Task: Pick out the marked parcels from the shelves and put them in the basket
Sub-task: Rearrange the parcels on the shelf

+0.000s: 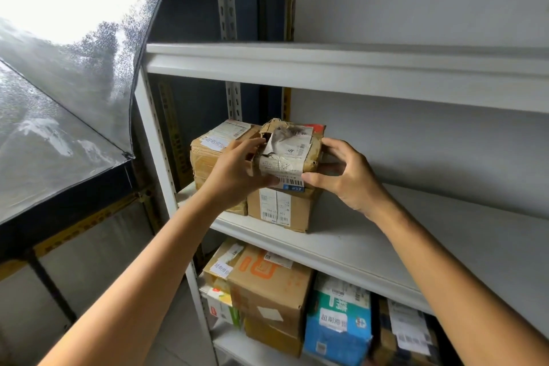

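Observation:
A small battered cardboard parcel [292, 147] with a torn white label sits on top of a brown box [282, 209] on the middle shelf [371, 235]. My left hand [237, 171] grips its left side, fingers curled over the top and thumb under the front edge. My right hand [341, 175] holds its right side, thumb at the front lower corner. To the left stands a taller brown parcel [212, 154] bearing a white marked sticker. No basket is in view.
The lower shelf holds several parcels: an orange-printed carton [267, 285], a blue and white box [338, 324] with a white sticker, a checked parcel [404, 333]. An open wet transparent umbrella [68, 92] hangs at left. The upper shelf [341, 68] juts out overhead.

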Demonstrator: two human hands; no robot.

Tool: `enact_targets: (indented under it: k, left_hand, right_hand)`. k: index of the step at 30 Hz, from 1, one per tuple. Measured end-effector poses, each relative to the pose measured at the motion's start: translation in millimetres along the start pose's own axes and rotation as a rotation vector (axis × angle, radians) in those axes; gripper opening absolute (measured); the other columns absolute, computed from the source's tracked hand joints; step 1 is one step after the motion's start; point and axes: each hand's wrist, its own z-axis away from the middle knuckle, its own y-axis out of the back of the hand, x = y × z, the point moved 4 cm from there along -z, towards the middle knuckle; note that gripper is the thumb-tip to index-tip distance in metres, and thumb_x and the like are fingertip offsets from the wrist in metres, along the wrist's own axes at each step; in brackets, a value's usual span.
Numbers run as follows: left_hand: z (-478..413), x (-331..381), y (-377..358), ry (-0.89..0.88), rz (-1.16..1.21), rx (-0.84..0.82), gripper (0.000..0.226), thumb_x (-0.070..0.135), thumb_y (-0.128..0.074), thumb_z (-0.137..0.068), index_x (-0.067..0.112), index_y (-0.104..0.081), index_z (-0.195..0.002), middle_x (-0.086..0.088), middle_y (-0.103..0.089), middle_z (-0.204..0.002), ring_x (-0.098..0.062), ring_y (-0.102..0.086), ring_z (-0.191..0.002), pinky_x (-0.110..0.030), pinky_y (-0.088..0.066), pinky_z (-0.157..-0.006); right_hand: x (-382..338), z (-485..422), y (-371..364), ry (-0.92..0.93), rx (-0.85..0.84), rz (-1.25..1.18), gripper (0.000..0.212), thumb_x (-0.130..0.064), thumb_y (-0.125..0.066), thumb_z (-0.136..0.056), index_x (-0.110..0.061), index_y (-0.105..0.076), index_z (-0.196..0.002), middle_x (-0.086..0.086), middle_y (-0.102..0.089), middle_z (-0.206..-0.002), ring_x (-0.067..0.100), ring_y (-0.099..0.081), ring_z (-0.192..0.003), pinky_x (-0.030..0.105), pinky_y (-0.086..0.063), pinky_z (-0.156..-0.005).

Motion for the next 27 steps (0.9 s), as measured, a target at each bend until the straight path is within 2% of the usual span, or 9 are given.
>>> enact_targets:
  k: [3,5,7,11,14,18,21,25,27]
  left_hand:
    - [13,8,-4,-0.064,0.016,0.003,0.08,0.025,-0.086,-0.073,0.024,-0.047,-0.143,0.001,-0.044,-0.14,-0.018,-0.05,-0.122,-0.026,-0.053,-0.093]
    - [22,16,-7,-0.107,0.025,-0.002,0.078,0.023,-0.086,-0.074,0.024,-0.048,-0.142,0.006,-0.042,-0.135,-0.009,-0.047,-0.114,-0.006,-0.046,-0.077]
    - [28,21,-12,-0.126,0.063,-0.013,0.077,0.021,-0.086,-0.074,0.022,-0.049,-0.142,0.008,-0.039,-0.131,-0.005,-0.047,-0.104,0.001,-0.043,-0.069]
    - [42,39,-29,-0.172,0.124,-0.036,0.077,0.018,-0.087,-0.072,0.024,-0.051,-0.139,0.008,-0.039,-0.126,-0.012,-0.051,-0.106,-0.003,-0.047,-0.071]
    - [53,57,-43,-0.221,0.131,-0.038,0.077,0.016,-0.089,-0.07,0.022,-0.052,-0.137,0.004,-0.043,-0.126,-0.017,-0.052,-0.111,-0.009,-0.049,-0.08]
    - [69,81,-60,-0.241,0.114,-0.053,0.079,0.021,-0.089,-0.069,0.023,-0.052,-0.138,-0.003,-0.047,-0.128,-0.02,-0.055,-0.108,-0.035,-0.056,-0.091]
    - [79,102,-73,-0.231,0.116,-0.069,0.082,0.022,-0.09,-0.068,0.027,-0.05,-0.139,-0.004,-0.045,-0.129,-0.025,-0.054,-0.114,-0.043,-0.056,-0.092]
    - [95,138,-97,-0.194,0.119,-0.098,0.087,0.019,-0.089,-0.068,0.03,-0.046,-0.142,-0.001,-0.04,-0.135,-0.024,-0.049,-0.122,-0.038,-0.056,-0.093]
    - [104,153,-111,-0.205,0.116,-0.099,0.087,0.021,-0.089,-0.068,0.032,-0.044,-0.143,0.004,-0.037,-0.131,-0.022,-0.049,-0.121,-0.035,-0.056,-0.094]
  right_hand:
    - [-4,20,6,0.007,0.019,0.02,0.088,-0.03,-0.088,-0.07,-0.02,-0.042,-0.145,-0.013,-0.051,-0.137,-0.006,-0.047,-0.121,0.005,-0.038,-0.091]
    - [-6,35,13,0.003,0.044,0.026,0.09,-0.03,-0.089,-0.069,-0.02,-0.043,-0.145,-0.013,-0.051,-0.138,-0.003,-0.046,-0.125,0.012,-0.039,-0.097]
    - [-7,45,19,0.001,0.055,0.037,0.091,-0.034,-0.09,-0.067,-0.022,-0.043,-0.144,-0.013,-0.051,-0.139,-0.002,-0.046,-0.127,0.02,-0.04,-0.103]
    - [-7,76,35,-0.031,0.083,0.049,0.084,-0.037,-0.089,-0.067,-0.031,-0.045,-0.138,-0.032,-0.05,-0.125,-0.019,-0.045,-0.116,0.01,-0.039,-0.096]
    - [-4,98,52,-0.056,0.114,0.049,0.081,-0.042,-0.088,-0.067,-0.036,-0.044,-0.135,-0.034,-0.049,-0.123,-0.016,-0.046,-0.117,0.013,-0.04,-0.097]
    - [-5,128,77,-0.061,0.13,0.058,0.094,-0.056,-0.085,-0.061,-0.03,-0.043,-0.14,-0.019,-0.049,-0.136,-0.005,-0.043,-0.125,0.01,-0.035,-0.094]
    - [-7,150,98,-0.06,0.121,0.056,0.091,-0.044,-0.086,-0.067,-0.026,-0.041,-0.144,-0.014,-0.048,-0.139,-0.006,-0.043,-0.123,0.007,-0.035,-0.092]
    - [-4,183,132,-0.067,0.126,0.058,0.091,-0.041,-0.086,-0.07,-0.026,-0.038,-0.146,-0.015,-0.046,-0.14,-0.003,-0.047,-0.122,0.014,-0.04,-0.096]
    - [-2,199,149,-0.069,0.121,0.067,0.089,-0.036,-0.086,-0.073,-0.026,-0.037,-0.147,-0.014,-0.044,-0.141,-0.007,-0.045,-0.119,0.009,-0.038,-0.092]
